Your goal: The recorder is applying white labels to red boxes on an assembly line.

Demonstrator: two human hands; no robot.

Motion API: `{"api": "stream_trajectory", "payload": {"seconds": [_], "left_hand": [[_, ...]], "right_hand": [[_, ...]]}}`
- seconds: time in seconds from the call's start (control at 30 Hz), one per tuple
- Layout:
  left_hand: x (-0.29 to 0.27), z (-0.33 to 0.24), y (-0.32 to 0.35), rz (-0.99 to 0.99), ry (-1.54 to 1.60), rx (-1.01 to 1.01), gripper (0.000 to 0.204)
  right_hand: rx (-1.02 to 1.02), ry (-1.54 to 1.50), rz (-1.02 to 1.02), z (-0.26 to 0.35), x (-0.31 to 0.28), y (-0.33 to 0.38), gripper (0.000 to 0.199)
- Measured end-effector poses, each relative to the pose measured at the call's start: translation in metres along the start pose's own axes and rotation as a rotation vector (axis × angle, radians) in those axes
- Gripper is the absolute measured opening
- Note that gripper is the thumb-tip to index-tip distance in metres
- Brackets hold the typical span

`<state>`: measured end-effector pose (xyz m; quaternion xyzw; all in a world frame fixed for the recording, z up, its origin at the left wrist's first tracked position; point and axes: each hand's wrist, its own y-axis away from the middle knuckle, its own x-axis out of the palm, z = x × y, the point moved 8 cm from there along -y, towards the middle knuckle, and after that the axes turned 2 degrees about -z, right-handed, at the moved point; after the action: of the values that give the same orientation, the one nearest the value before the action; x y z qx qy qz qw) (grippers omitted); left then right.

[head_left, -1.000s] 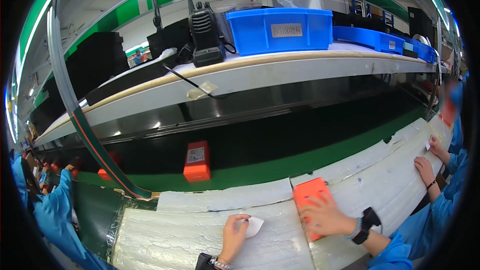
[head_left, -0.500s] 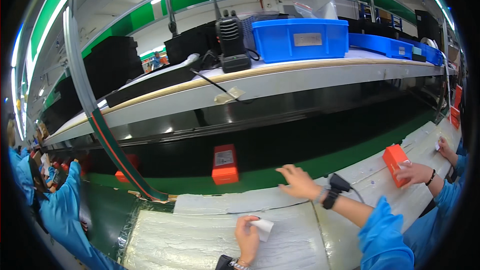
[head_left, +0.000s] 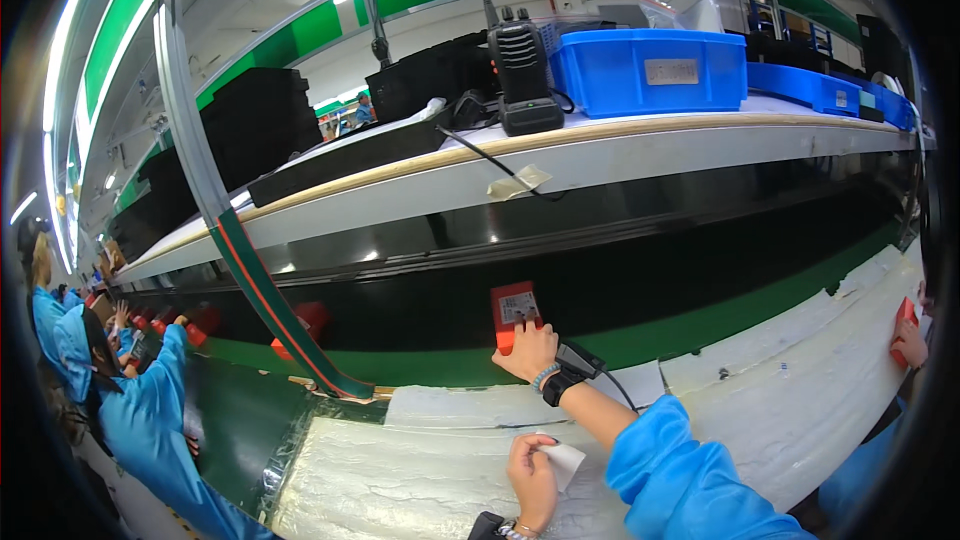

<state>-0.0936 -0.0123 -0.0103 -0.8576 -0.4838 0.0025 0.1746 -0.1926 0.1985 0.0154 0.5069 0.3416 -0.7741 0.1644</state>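
My left hand (head_left: 533,480) is closed over the covered worktop, pinching a small white piece of paper (head_left: 563,462) between thumb and fingers. Ahead of it, my right hand (head_left: 530,352) reaches onto the dark conveyor belt and grips the near end of a red box (head_left: 516,308). Its fingers lie across the box's top and the thumb is at the left side. A white label shows on the lid, partly hidden by the fingertips. A black wrist-worn device (head_left: 580,360) with a cable sits by my right wrist.
A green-striped post (head_left: 255,275) rises at left, with another red box (head_left: 305,325) behind it. Co-workers in blue (head_left: 135,410) are at left; a co-worker's hand (head_left: 910,345) holds a red box at right. Above the belt, a shelf (head_left: 640,152) carries a walkie-talkie (head_left: 522,75) and blue bins (head_left: 650,70).
My right hand has moved left and forward from open air onto the red box. My left hand still holds the paper. The co-worker's red box at right has shifted toward the edge of view.
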Motion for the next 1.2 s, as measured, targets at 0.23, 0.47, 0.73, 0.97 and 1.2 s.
{"api": "stream_trajectory", "payload": {"seconds": [0.23,0.47,0.73,0.97,1.2], "left_hand": [[-0.005,-0.003,-0.006,0.022,0.023,-0.062,0.023],[0.01,0.007,0.002,0.197,-0.043,-0.168,0.024],[0.03,0.014,0.013,0.31,-0.046,-0.165,0.022],[0.042,0.005,0.02,0.408,0.004,-0.276,0.02],[0.059,-0.015,0.036,0.646,0.003,-0.08,0.016]], "right_hand": [[-0.141,-0.172,0.037,-0.06,-0.098,0.098,0.079],[-0.209,-0.11,0.03,-0.102,-0.176,0.245,0.079],[-0.109,-0.19,0.026,-0.146,-0.177,0.291,0.068],[0.072,-0.833,-0.119,-0.174,-0.193,0.253,0.026],[0.242,-1.314,0.275,-0.158,-0.176,0.238,0.038]]}}
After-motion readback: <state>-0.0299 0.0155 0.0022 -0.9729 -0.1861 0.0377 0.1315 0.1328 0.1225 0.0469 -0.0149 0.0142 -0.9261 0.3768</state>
